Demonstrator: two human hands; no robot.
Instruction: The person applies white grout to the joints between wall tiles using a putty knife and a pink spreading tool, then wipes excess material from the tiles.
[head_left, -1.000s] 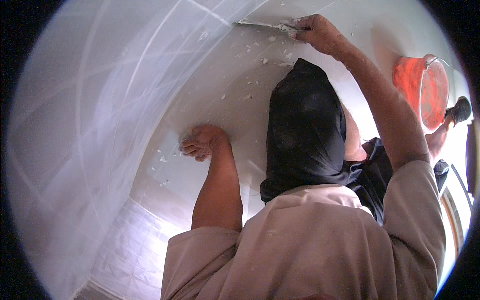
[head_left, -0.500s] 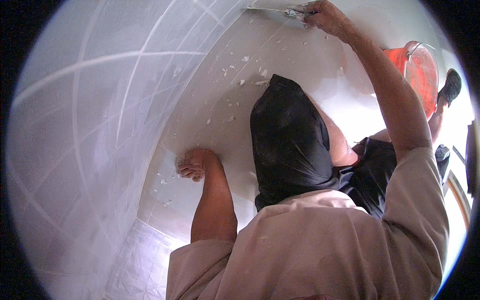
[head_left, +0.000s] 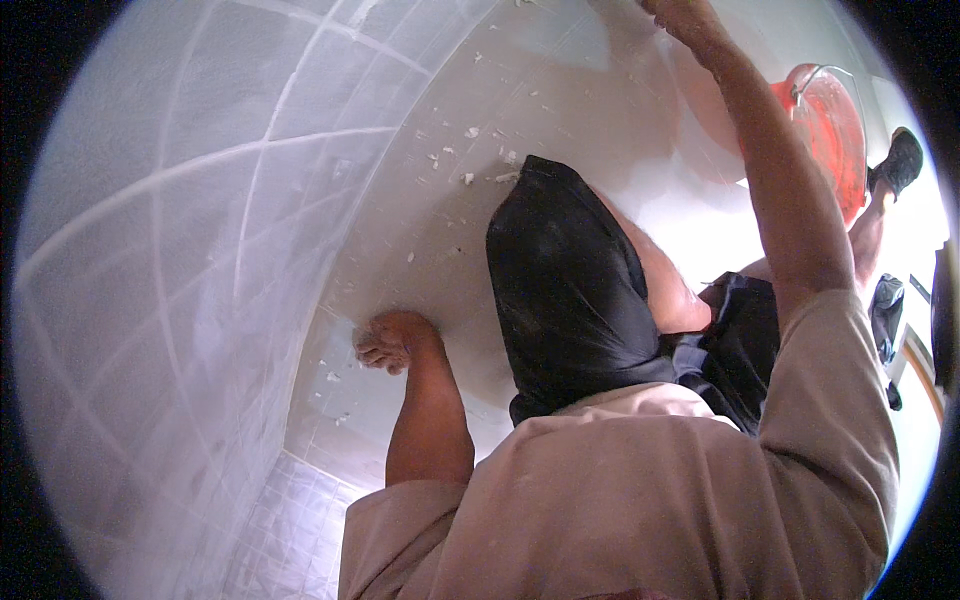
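Observation:
My left hand [head_left: 397, 340] rests on the pale tiled floor [head_left: 385, 275] close to the foot of the wall, its dusty fingers bent but apart and nothing plainly in them. At the top edge, my right hand [head_left: 682, 18] is partly cut off, with its visible fingers curled. The putty knife it gripped half a second ago lies beyond the picture now. White crumbs of filler [head_left: 471, 132] are scattered over the floor between the two hands, and a few smaller bits [head_left: 333, 377] lie beside my left hand.
A grey-white tiled wall [head_left: 215, 240] rises along the left. My bent knee in black shorts [head_left: 555, 270] fills the middle. An orange-red bucket [head_left: 835, 140] with a wire handle stands right of my right forearm, near my shoe [head_left: 902, 158].
My right hand has moved up and right toward the picture's edge, taking the putty knife out of view. My left hand stays on the floor. The whole view has shifted slightly.

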